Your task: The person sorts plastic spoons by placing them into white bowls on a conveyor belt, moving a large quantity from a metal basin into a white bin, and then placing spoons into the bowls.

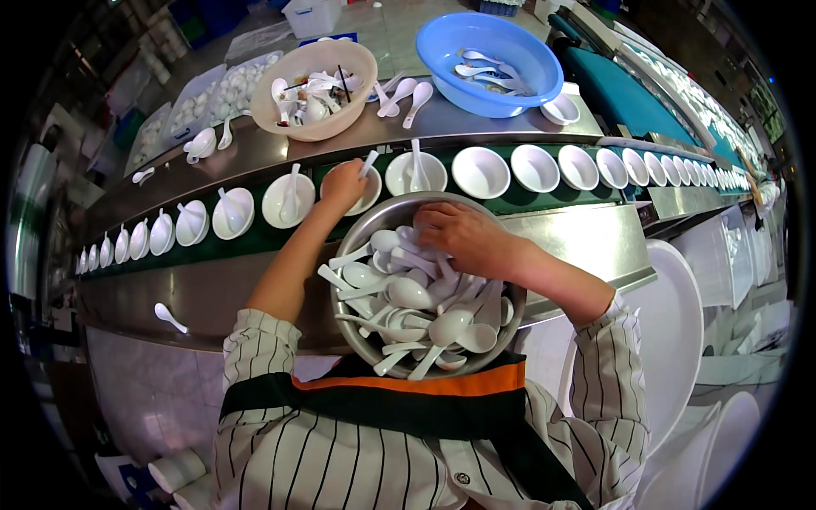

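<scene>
My left hand (344, 185) is closed on a white soup spoon (368, 163) over a white bowl (371, 194), hiding much of that bowl. A large metal basin (342, 246) heaped with white soup spoons (412, 293) sits close to my body. Bent over the heap is my right hand (459, 236), its fingers curled down among the spoons and the fingertips partly hidden. Bowls to the left of my left hand, such as the nearest bowl (274, 202), each have a spoon in them. One bowl (398, 176) just right of it also holds a spoon.
Spoonless bowls (481, 172) run rightward along the green conveyor belt (552, 197). Behind it stand a beige basin (361, 64) of mixed spoons and a blue basin (433, 51) with several spoons. One loose spoon (170, 318) lies on the near metal ledge (212, 310).
</scene>
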A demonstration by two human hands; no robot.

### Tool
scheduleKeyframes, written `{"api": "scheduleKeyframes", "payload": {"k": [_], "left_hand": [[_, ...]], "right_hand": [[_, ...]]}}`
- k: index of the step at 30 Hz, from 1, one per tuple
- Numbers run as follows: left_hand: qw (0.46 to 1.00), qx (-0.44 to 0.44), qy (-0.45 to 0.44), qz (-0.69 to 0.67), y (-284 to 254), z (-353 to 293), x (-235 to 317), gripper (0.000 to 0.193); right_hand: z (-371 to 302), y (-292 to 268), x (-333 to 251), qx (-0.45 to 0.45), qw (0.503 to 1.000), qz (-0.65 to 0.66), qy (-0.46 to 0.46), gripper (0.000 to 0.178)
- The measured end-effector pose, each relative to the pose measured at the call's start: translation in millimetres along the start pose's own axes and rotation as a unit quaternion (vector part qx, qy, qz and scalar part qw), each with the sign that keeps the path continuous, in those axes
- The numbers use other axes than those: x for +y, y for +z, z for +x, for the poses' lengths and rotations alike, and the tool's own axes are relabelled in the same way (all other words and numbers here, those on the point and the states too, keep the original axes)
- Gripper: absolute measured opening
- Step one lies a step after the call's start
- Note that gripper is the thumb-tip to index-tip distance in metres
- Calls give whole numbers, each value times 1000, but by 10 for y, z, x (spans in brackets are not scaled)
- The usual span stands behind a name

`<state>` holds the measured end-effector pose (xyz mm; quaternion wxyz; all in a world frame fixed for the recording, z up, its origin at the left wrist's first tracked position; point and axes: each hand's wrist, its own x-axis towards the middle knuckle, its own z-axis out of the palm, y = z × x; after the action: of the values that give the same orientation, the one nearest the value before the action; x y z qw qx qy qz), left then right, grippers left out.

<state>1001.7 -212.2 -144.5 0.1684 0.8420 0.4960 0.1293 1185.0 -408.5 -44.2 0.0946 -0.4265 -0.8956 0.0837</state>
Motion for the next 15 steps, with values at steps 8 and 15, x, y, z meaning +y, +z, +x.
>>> {"api": "scheduleKeyframes", "payload": {"k": [8,15], "left_hand": [[953,-128,149,-230,-1064,-639,755,19],[935,-166,313,-25,-844,-973,795,26]], "right_hand": [[-132,-384,92,-62,989,128,40,9],[66,-492,818,132,857,400,296,20]]}}
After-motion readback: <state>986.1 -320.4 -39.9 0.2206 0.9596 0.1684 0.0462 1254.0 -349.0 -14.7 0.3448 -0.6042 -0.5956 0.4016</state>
